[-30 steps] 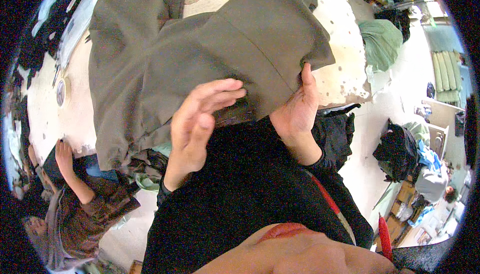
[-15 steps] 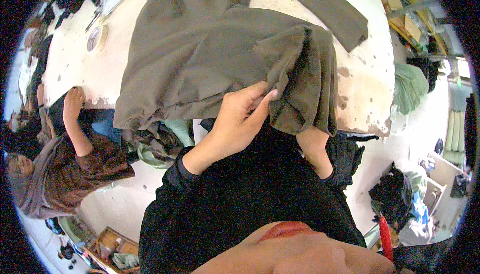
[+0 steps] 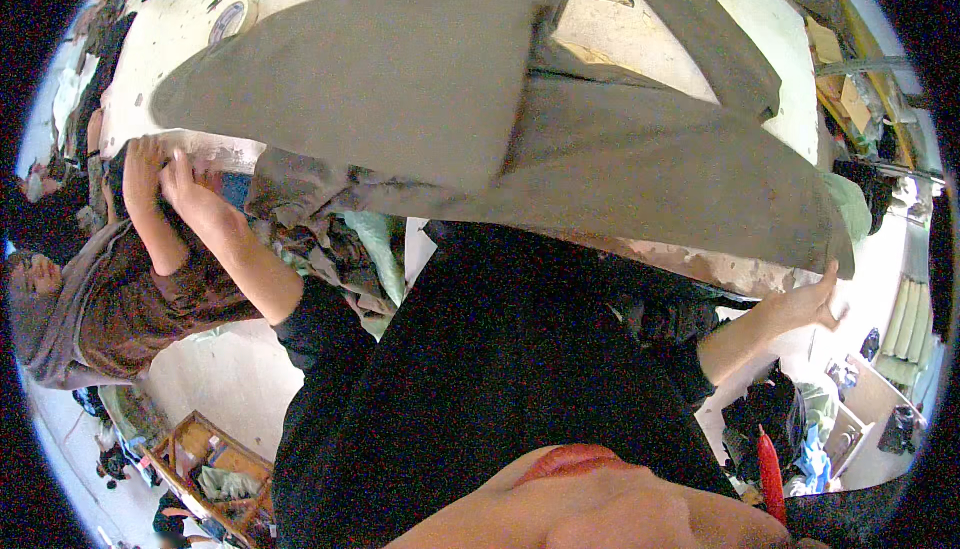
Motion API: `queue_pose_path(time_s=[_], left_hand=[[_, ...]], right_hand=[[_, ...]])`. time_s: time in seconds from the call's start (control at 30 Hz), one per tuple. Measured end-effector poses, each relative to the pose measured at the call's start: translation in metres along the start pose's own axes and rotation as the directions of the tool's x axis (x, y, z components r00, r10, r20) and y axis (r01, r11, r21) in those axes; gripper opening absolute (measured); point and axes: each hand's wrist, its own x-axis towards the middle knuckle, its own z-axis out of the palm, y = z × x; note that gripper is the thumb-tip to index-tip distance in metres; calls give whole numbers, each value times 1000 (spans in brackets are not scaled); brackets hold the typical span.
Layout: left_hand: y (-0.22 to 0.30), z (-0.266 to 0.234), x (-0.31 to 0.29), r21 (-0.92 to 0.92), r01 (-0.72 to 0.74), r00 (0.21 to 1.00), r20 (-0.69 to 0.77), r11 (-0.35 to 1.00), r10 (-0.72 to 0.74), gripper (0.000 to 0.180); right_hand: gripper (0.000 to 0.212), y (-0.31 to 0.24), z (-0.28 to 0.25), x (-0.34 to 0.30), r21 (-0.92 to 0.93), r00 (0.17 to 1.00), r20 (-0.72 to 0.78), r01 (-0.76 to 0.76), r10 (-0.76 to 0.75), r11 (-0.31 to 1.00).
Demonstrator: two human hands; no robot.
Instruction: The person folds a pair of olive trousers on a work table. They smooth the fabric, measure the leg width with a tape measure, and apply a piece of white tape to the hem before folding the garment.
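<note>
A large olive-brown garment lies spread across the table in front of me, its left part lifted and slightly blurred. One long narrow piece of it, like a sleeve, reaches to the far right. Out at the left, my left hand is open below the garment's left end, apart from the cloth, close to a co-worker's hand. My right hand is stretched out to the right with spread fingers, one fingertip at the garment's lower right corner. Whether that fingertip presses on the cloth, I cannot tell.
The pale, stained table carries a roll of tape at far left. A co-worker in a brown top sits at left. Bunched cloth hangs by the table's front edge. A wooden crate stands lower left, a black bag lower right.
The bunched garment has been spread wide to both sides. My left hand has swung far left off the cloth, and my right hand has come out from under it to the right.
</note>
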Motion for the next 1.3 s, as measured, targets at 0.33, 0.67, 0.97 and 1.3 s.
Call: queue_pose_path(time_s=[0.33, 0.67, 0.97, 1.3], left_hand=[[21, 68, -109, 340, -930, 353, 932, 139, 84, 48], [-32, 29, -57, 212, -818, 386, 892, 534, 237, 51], [-9, 38, -87, 25, -447, 488, 845, 894, 221, 42], [-25, 54, -77, 99, -562, 516, 818, 821, 255, 53]], right_hand=[[64, -35, 36, -110, -351, 368, 930, 857, 29, 378], [68, 27, 9, -51, -329, 361, 932, 856, -6, 399], [62, 18, 29, 16, -628, 637, 760, 771, -126, 108], [58, 1, 11, -63, -169, 281, 956, 763, -85, 624]])
